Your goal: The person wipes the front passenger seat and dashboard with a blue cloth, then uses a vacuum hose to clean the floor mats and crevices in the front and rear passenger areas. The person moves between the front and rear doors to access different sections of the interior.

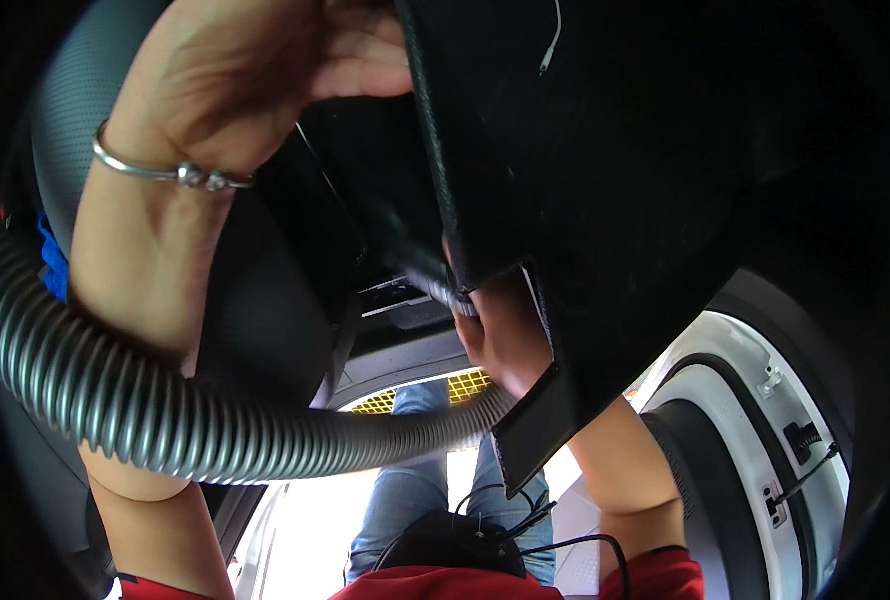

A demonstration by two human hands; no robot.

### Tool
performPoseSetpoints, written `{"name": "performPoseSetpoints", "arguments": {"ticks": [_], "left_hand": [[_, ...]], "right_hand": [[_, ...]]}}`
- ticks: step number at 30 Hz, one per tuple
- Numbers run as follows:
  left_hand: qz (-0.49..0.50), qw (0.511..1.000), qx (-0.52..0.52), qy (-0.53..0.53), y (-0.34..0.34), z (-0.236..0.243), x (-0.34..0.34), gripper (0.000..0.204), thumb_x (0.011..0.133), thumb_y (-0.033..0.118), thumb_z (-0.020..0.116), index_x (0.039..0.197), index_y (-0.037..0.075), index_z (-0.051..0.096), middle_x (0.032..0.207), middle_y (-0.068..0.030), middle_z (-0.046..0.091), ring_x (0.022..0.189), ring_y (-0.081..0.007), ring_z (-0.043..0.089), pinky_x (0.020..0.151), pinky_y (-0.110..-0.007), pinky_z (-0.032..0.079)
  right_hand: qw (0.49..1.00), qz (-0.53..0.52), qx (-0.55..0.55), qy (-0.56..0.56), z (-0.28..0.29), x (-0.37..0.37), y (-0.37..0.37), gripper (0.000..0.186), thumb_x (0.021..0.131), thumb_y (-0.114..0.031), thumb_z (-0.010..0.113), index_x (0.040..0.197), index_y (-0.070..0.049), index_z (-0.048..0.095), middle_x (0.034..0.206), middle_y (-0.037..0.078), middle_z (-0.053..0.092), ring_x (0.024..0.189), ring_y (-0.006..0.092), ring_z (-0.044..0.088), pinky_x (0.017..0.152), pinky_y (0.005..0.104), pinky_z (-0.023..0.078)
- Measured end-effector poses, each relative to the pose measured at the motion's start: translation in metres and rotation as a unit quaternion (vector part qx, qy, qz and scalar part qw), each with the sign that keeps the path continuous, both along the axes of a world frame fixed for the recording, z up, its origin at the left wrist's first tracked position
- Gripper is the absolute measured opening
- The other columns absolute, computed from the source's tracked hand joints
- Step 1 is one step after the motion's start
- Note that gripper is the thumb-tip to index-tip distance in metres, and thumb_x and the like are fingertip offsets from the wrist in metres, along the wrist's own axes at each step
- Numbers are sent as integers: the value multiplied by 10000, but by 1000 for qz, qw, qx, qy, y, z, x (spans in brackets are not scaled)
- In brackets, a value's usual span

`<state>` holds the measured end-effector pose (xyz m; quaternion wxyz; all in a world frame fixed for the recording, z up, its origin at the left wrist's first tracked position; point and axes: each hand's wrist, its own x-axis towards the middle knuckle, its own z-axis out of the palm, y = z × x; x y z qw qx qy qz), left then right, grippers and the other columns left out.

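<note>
My left hand (295, 60) is raised at the top left, its fingers closed at the edge of a black floor mat (495, 190) that hangs upright and fills much of the middle and right. Some of these fingers are hidden behind the mat. Lower down, my right hand (505, 340) reaches in past the mat's lower corner. It is wrapped round the blurred grey end of a vacuum hose (215, 430), partly hidden by the mat. The ribbed hose sweeps in an arc from the left, in front of my left forearm, to my right hand.
A dark car seat (255, 330) stands at the left, with a blue cloth (53, 255) by it. A white open car door (735, 420) is at the right. A thin white cable (552, 45) hangs at the top. Yellow grating (468, 387) shows behind my legs.
</note>
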<state>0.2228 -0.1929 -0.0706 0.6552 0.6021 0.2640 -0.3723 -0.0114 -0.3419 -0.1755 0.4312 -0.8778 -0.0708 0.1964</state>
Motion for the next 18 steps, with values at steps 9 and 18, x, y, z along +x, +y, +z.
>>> {"name": "performPoseSetpoints", "arguments": {"ticks": [9,18], "left_hand": [[-7,1000,9,-7,7,-7,-1,297,987,138,522,898,-108,663,815,-197,721,645,-250,725,626,-300,628],[19,997,15,-76,4,-5,-22,226,865,66,683,671,-43,642,583,-76,602,500,-136,610,497,-236,511]], "right_hand": [[997,-56,36,-33,-6,11,14,572,857,-127,726,1387,-65,520,1056,193,698,828,282,720,786,372,574],[990,-130,-59,3,-2,-24,-19,550,920,-269,699,1388,-46,514,1340,165,567,1215,291,542,1017,405,433]]}}
